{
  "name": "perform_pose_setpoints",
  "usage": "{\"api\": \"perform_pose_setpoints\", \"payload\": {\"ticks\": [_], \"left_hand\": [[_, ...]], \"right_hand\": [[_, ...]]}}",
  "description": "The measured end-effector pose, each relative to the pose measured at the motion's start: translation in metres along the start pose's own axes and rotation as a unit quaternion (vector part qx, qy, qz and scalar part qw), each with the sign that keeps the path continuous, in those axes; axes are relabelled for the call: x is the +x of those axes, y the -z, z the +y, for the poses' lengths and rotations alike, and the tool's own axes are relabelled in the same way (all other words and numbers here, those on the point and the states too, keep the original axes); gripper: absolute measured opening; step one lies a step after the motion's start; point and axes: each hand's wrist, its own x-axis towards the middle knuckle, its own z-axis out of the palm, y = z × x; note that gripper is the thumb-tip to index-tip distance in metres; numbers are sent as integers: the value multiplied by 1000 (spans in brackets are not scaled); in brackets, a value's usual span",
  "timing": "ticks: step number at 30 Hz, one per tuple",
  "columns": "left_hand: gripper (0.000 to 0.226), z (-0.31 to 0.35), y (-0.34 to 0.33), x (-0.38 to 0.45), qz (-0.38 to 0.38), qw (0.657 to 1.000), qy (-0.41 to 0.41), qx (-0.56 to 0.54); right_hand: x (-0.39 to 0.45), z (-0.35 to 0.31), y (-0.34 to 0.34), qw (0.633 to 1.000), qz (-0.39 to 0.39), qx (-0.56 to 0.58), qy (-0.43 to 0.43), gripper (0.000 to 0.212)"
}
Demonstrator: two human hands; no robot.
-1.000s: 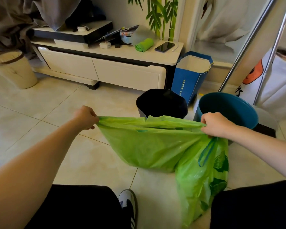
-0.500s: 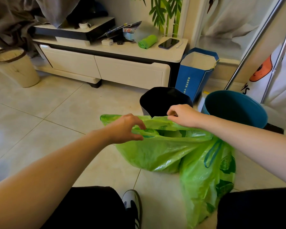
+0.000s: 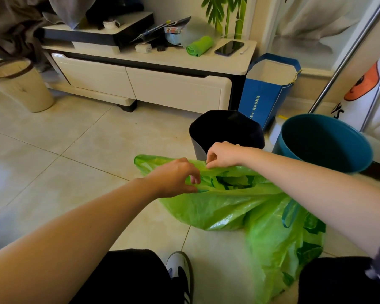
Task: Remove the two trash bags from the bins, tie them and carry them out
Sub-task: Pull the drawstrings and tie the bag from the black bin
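A green trash bag (image 3: pixel 224 207) lies on the tiled floor in front of me, its mouth slightly open with green contents showing. My left hand (image 3: pixel 176 178) pinches the near edge of the bag's mouth. My right hand (image 3: pixel 222 154) pinches the far edge just above it. Behind the bag stands a bin lined with a black trash bag (image 3: pixel 226 130). To its right stands a blue bin (image 3: pixel 325 141) with no liner visible inside.
A white TV cabinet (image 3: pixel 162 84) runs along the back with a phone (image 3: pixel 228 47) and a green roll (image 3: pixel 199 46) on it. A blue paper bag (image 3: pixel 268 88) stands beside it, a beige bin (image 3: pixel 20 86) at far left. Metal poles (image 3: pixel 347 51) slant at right.
Both hands have come together from the bag's outer ends to the middle of its mouth, and the stretched top edge has slackened. The bag's mouth now gapes a little.
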Motion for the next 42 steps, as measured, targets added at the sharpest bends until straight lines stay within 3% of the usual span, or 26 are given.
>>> {"api": "perform_pose_setpoints", "payload": {"ticks": [3,6,10,15,20,25,27,30,42], "left_hand": [[26,-4,-3,-2,-25,1000,3,14],[24,-6,-4,-3,-53,998,10,19],[13,-6,-1,-3,-48,998,11,29],[3,-5,9,1,-28,997,50,-50],[20,3,17,0,3,984,71,-162],[18,12,21,-1,-1,982,65,-178],[29,15,22,-3,-3,983,44,-179],[24,16,24,-2,-24,992,17,-126],[25,16,19,-1,-80,994,58,-38]], "right_hand": [[-1,1,-4,1000,4,19,10,22],[1,4,-6,998,23,44,28,6],[-2,5,-2,992,68,104,28,10],[-11,5,9,977,107,180,36,9],[-20,5,23,959,126,250,35,14],[-31,-3,38,930,154,332,40,22],[-33,-4,39,932,155,325,49,31],[-34,-4,33,945,143,285,64,36],[-34,-10,20,955,127,251,90,12]]}}
